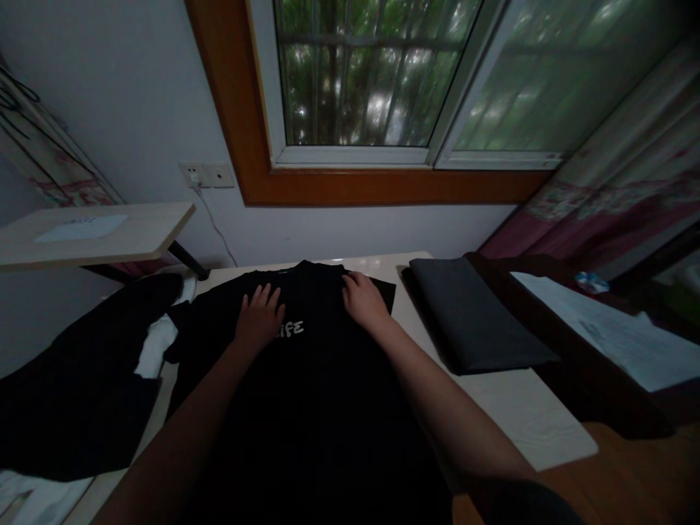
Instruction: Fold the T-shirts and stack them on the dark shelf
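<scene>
A black T-shirt (322, 394) lies spread out on a pale table (519, 408), its collar toward the wall and white lettering on its chest. My left hand (259, 315) rests on the upper left of the shirt with fingers spread, partly covering the lettering. On the upper right, near the shoulder, my right hand (364, 297) touches the cloth with its fingers bent; whether it pinches any fabric cannot be made out. The shirt's lower part runs out of view between my forearms.
Right of the shirt lies a folded dark grey cloth (475, 313). Dark clothes (82, 364) and white cloth (157, 343) are heaped on the left, beneath a raised wooden shelf (136, 219). Behind stand the wall, a plugged-in socket (192, 175) and a window. Further right is a white sheet (607, 328).
</scene>
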